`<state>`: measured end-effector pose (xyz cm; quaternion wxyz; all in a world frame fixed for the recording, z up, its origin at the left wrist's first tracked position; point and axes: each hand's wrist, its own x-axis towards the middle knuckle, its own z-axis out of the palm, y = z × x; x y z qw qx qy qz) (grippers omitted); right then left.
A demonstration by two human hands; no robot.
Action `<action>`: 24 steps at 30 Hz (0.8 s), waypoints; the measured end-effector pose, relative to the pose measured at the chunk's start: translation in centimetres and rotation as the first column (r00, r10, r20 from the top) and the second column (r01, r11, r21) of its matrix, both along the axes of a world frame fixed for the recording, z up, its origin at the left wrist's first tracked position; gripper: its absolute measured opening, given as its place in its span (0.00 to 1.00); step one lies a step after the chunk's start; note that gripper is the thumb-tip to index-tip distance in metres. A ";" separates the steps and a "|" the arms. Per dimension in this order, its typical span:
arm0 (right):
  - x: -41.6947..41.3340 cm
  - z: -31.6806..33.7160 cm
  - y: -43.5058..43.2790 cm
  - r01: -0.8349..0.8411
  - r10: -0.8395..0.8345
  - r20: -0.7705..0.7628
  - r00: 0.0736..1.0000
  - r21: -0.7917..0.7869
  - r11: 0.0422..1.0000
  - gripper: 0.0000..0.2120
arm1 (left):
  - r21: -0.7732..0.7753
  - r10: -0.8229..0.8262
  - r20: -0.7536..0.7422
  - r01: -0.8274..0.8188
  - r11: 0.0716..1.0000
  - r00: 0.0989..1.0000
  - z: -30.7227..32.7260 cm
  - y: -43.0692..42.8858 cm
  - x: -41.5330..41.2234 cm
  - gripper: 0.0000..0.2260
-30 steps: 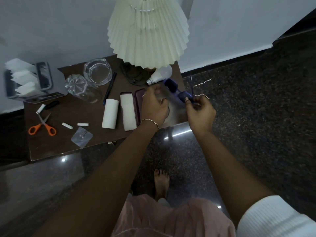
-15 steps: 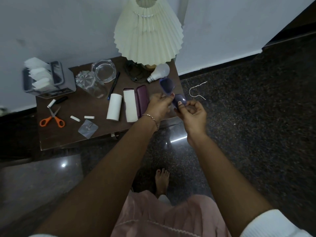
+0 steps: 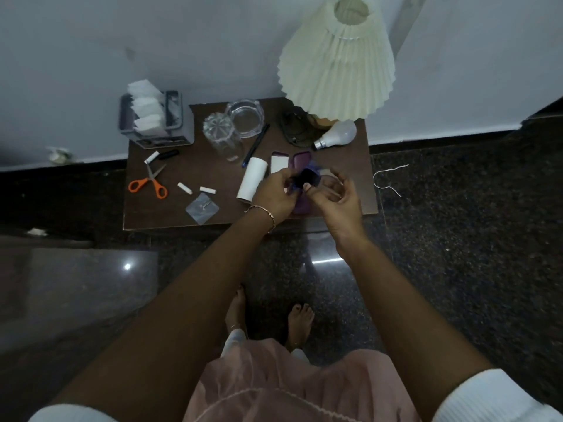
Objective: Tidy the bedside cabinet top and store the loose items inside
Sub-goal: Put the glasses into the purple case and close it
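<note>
Both hands pinch a small dark blue pair of sunglasses (image 3: 305,179) between them, left hand (image 3: 274,196) on one side and right hand (image 3: 338,197) on the other, above the open purple glasses case (image 3: 301,161) on the dark wooden cabinet top (image 3: 170,214).

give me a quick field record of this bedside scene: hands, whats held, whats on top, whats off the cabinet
left hand: pinching the sunglasses
right hand: fingers curled, at the sunglasses' other side
held item: dark blue sunglasses, above the purple case
cabinet top: orange scissors, cardboard tube, pen, glass tumbler, glass ashtray, light bulb, pleated lamp
off cabinet: white string on the floor
storage: not in view
</note>
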<state>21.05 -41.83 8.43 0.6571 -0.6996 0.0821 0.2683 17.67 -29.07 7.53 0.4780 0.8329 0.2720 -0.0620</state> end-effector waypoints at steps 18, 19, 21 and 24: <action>0.5 -1.6 2.5 -0.184 0.270 0.162 0.949 -0.410 0.893 0.11 | 0.554 -0.327 0.019 0.262 0.790 0.945 -0.5 4.1 0.7 0.16; 0.4 -2.0 2.6 -0.132 0.202 0.132 0.970 -0.413 0.901 0.09 | 0.525 -0.241 0.068 0.171 0.834 0.968 -0.7 4.1 0.6 0.14; 0.1 -2.7 2.8 -0.025 0.075 0.100 0.992 -0.425 0.905 0.09 | 0.388 0.019 0.106 -0.060 0.920 0.994 -1.1 4.0 0.4 0.14; -0.3 -3.1 3.3 0.066 -0.026 0.093 0.995 -0.458 0.887 0.11 | -0.047 0.403 -0.080 -0.408 0.912 0.912 -1.9 3.9 0.5 0.11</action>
